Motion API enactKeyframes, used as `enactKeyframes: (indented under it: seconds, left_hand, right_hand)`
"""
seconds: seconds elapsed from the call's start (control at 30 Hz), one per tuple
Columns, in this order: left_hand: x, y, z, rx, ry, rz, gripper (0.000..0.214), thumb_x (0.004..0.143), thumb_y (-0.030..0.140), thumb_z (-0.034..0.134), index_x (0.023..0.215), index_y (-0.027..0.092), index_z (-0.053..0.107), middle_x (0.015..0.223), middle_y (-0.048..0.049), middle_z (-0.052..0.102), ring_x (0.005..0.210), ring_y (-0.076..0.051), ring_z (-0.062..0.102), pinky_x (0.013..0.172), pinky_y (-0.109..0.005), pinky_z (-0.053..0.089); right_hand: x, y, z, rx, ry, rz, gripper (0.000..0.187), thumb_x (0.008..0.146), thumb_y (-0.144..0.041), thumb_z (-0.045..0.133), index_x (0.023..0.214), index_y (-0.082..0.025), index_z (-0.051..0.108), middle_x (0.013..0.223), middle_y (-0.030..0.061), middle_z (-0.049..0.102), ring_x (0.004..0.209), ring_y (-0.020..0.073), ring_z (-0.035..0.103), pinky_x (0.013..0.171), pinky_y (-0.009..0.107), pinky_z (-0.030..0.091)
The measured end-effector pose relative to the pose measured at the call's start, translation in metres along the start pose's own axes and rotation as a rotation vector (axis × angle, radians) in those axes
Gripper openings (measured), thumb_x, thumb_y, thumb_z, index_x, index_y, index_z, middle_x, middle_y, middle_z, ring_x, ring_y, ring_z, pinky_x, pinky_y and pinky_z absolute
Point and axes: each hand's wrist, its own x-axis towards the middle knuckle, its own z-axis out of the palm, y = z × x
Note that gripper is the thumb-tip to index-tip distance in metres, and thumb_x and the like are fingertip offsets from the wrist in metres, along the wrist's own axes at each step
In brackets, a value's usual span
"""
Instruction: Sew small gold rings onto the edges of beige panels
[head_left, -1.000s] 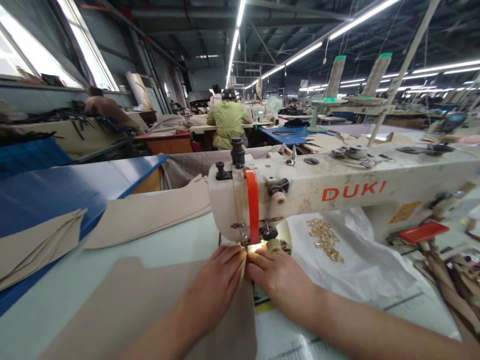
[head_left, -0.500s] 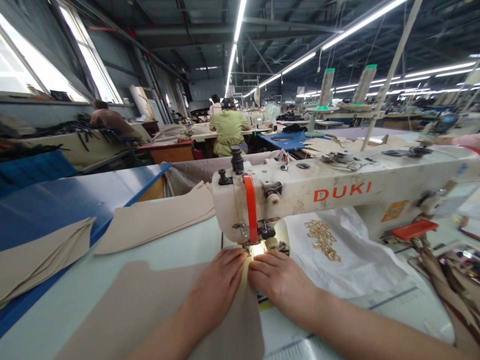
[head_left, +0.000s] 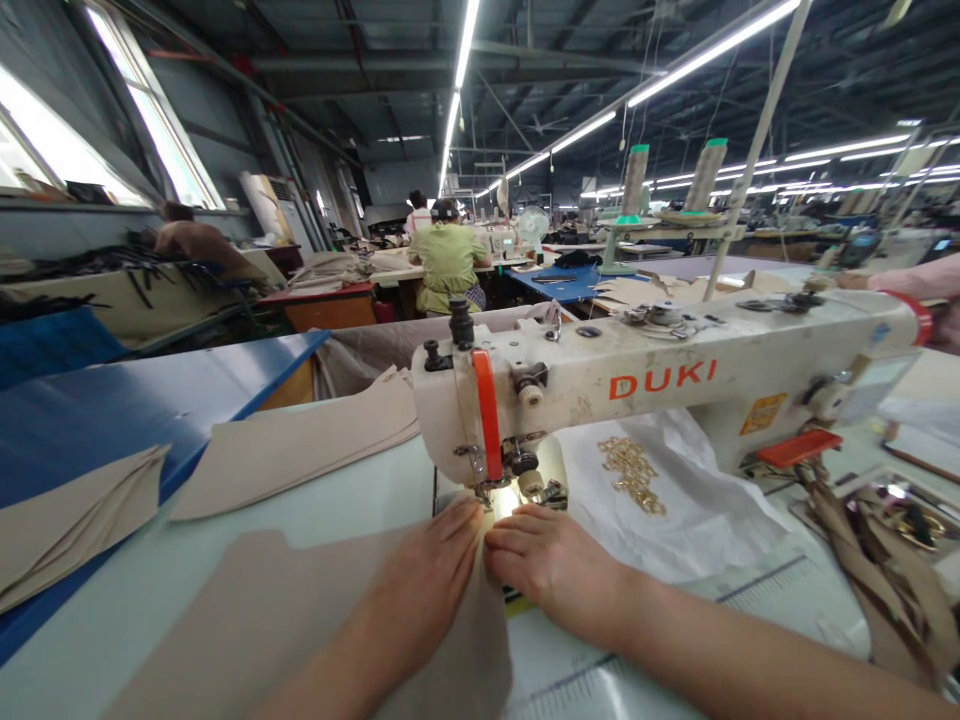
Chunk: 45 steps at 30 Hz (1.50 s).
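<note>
A white DUKI sewing machine (head_left: 660, 385) stands across the pale table (head_left: 360, 490). A beige cut piece of material (head_left: 255, 620) lies flat in front of its needle area (head_left: 491, 490), which is lit by a small lamp. My left hand (head_left: 431, 585) lies flat on the piece, fingers stretched toward the needle. My right hand (head_left: 551, 565) lies flat beside it, fingertips nearly touching the left ones at the piece's edge. Neither hand grips anything.
More beige pieces (head_left: 300, 440) lie on the table behind, with a stack (head_left: 67, 515) at far left on a blue surface. A white sheet with gold metal fittings (head_left: 634, 475) sits under the machine arm. Brown straps (head_left: 870, 550) lie at right. A person in green (head_left: 450, 265) sits ahead.
Both hands have stayed flat on the beige piece by the needle. The view has shifted slightly, so the machine sits a little more to the left.
</note>
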Motion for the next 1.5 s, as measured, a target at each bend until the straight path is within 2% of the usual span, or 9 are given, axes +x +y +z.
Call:
enactKeyframes:
  seconds: [0.27, 0.4, 0.53, 0.63, 0.97, 1.2, 1.33, 1.5]
  left_hand:
    - [0.0, -0.006, 0.003, 0.102, 0.085, 0.078, 0.036, 0.09, 0.012, 0.033, 0.112, 0.012, 0.061, 0.116, -0.0118, 0.066, 0.109, -0.023, 0.061, 0.091, -0.036, 0.053]
    - [0.002, -0.009, 0.005, 0.08, 0.118, 0.091, 0.037, 0.089, 0.011, 0.033, 0.11, 0.013, 0.063, 0.114, -0.0109, 0.067, 0.11, -0.023, 0.06, 0.093, -0.037, 0.052]
    - [0.004, -0.009, 0.006, 0.048, 0.108, 0.046, 0.036, 0.089, 0.012, 0.034, 0.11, 0.012, 0.063, 0.114, -0.0134, 0.067, 0.109, -0.025, 0.061, 0.092, -0.039, 0.052]
    - [0.004, -0.007, 0.004, -0.008, 0.099, -0.001, 0.034, 0.089, 0.013, 0.037, 0.111, 0.015, 0.063, 0.114, -0.0109, 0.067, 0.111, -0.023, 0.06, 0.094, -0.039, 0.051]
    - [0.001, -0.006, 0.006, -0.036, 0.109, -0.036, 0.033, 0.091, 0.016, 0.037, 0.113, 0.014, 0.061, 0.117, -0.0115, 0.065, 0.111, -0.022, 0.059, 0.095, -0.038, 0.051]
    - [0.008, -0.003, 0.003, -0.045, 0.106, -0.067, 0.034, 0.092, 0.016, 0.034, 0.112, 0.012, 0.061, 0.113, -0.0118, 0.067, 0.107, -0.021, 0.061, 0.093, -0.037, 0.052]
    - [-0.011, 0.005, -0.004, -0.03, 0.127, -0.098, 0.033, 0.09, 0.015, 0.037, 0.112, 0.013, 0.061, 0.115, -0.011, 0.066, 0.105, -0.02, 0.063, 0.091, -0.035, 0.054]
    - [-0.043, 0.024, -0.018, -0.082, 0.111, -0.179, 0.033, 0.087, 0.014, 0.045, 0.116, 0.018, 0.059, 0.121, -0.0068, 0.064, 0.111, -0.018, 0.06, 0.095, -0.032, 0.051]
  right_hand:
    - [0.002, 0.0, -0.001, -0.025, 0.012, 0.011, 0.01, 0.09, -0.018, 0.055, 0.082, -0.013, 0.059, 0.096, 0.0047, 0.065, 0.087, 0.0169, 0.057, 0.083, 0.03, 0.041]
    - [0.003, 0.002, 0.001, -0.036, 0.017, 0.02, 0.009, 0.09, -0.017, 0.055, 0.083, -0.013, 0.059, 0.099, 0.0056, 0.065, 0.087, 0.0168, 0.057, 0.083, 0.03, 0.042]
    - [0.005, 0.004, 0.004, -0.03, 0.017, 0.018, 0.008, 0.089, -0.018, 0.056, 0.083, -0.013, 0.059, 0.099, 0.0053, 0.065, 0.088, 0.0176, 0.056, 0.084, 0.031, 0.042]
    - [0.005, 0.005, 0.004, -0.025, 0.014, 0.019, 0.007, 0.089, -0.017, 0.057, 0.085, -0.013, 0.059, 0.098, 0.005, 0.065, 0.088, 0.0173, 0.056, 0.084, 0.03, 0.043]
    - [0.003, 0.002, 0.001, 0.004, -0.007, 0.036, 0.008, 0.09, -0.018, 0.056, 0.085, -0.013, 0.06, 0.098, 0.0058, 0.065, 0.092, 0.0166, 0.056, 0.085, 0.03, 0.042]
    - [0.004, 0.004, 0.0, 0.018, -0.008, 0.051, 0.007, 0.09, -0.017, 0.056, 0.086, -0.013, 0.06, 0.097, 0.0051, 0.065, 0.095, 0.0165, 0.057, 0.086, 0.029, 0.042]
    - [0.001, -0.003, 0.001, 0.065, 0.014, -0.03, 0.012, 0.093, -0.02, 0.051, 0.086, -0.015, 0.06, 0.094, 0.0041, 0.066, 0.094, 0.0154, 0.057, 0.087, 0.029, 0.042]
    - [0.0, -0.021, 0.005, 0.09, 0.066, -0.16, 0.016, 0.094, -0.02, 0.047, 0.085, -0.015, 0.06, 0.091, 0.0038, 0.066, 0.089, 0.0151, 0.058, 0.087, 0.029, 0.044]
